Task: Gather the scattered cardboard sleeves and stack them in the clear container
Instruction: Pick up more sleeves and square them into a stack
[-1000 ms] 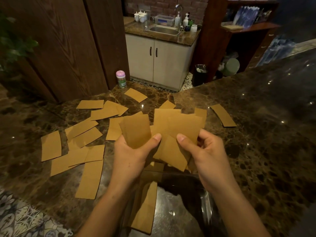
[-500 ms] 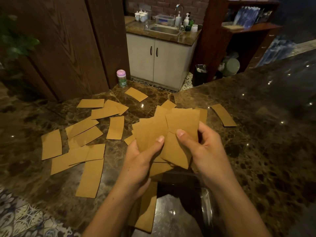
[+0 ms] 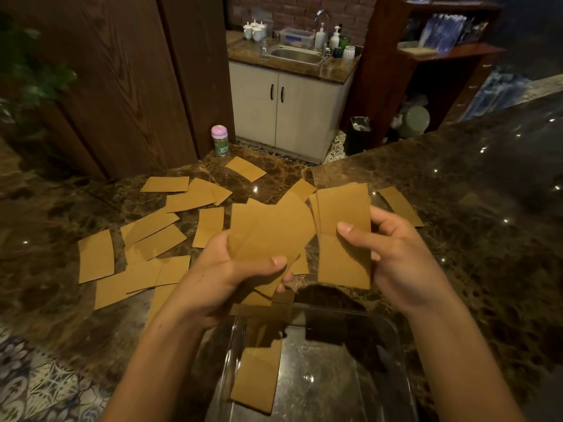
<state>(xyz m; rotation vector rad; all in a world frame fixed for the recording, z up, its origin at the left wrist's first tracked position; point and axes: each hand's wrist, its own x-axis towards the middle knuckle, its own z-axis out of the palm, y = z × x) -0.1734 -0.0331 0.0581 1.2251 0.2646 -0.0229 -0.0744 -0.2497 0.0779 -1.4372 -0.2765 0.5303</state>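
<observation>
My left hand [image 3: 231, 269] grips a fanned bunch of brown cardboard sleeves [image 3: 268, 229] above the counter. My right hand [image 3: 393, 254] holds a separate small stack of sleeves [image 3: 344, 236] upright, a short gap apart from the left bunch. Below both hands stands the clear container [image 3: 393, 336] at the near edge, with one sleeve [image 3: 259, 379] leaning inside its left part. Several more sleeves [image 3: 152, 233] lie scattered flat on the counter to the left, one [image 3: 245, 168] at the back and one [image 3: 400, 205] to the right.
The dark marble counter [image 3: 487, 239] bends around a gap that opens onto a tiled floor. A small pink-capped bottle [image 3: 220, 140] stands at the counter's back edge by wooden panels. A white sink cabinet [image 3: 289, 108] and shelves stand beyond.
The sleeves held together in both hands have been split. My right hand has pulled a small stack off to the right while my left hand keeps the rest.
</observation>
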